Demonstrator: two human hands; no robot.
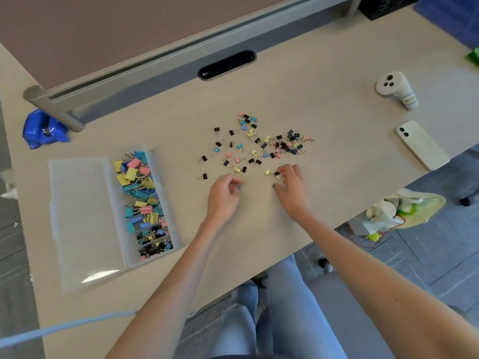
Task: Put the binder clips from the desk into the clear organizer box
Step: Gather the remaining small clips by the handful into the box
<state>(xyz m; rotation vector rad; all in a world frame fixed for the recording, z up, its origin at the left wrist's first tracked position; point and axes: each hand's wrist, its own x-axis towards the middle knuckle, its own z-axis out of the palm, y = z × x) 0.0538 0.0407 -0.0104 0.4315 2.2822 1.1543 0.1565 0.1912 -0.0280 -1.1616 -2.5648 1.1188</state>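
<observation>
Several small binder clips (pixel 261 143) in black, pink, blue and yellow lie scattered across the middle of the desk. The clear organizer box (pixel 166 203) stands at the left, its compartments full of coloured clips, with its lid (pixel 83 216) folded open to the left. My left hand (pixel 224 195) rests near the lower edge of the scatter, fingers curled around a small blue clip (pixel 238 188). My right hand (pixel 291 189) is beside it, fingertips pinching a black clip (pixel 276 174) next to a yellow one.
A white phone (pixel 421 145) and a white controller (pixel 395 88) lie at the right. A blue crumpled bag (pixel 42 129) sits at the far left by the partition post. A black cable slot (pixel 226 64) is at the back. A bag hangs off the desk's right edge.
</observation>
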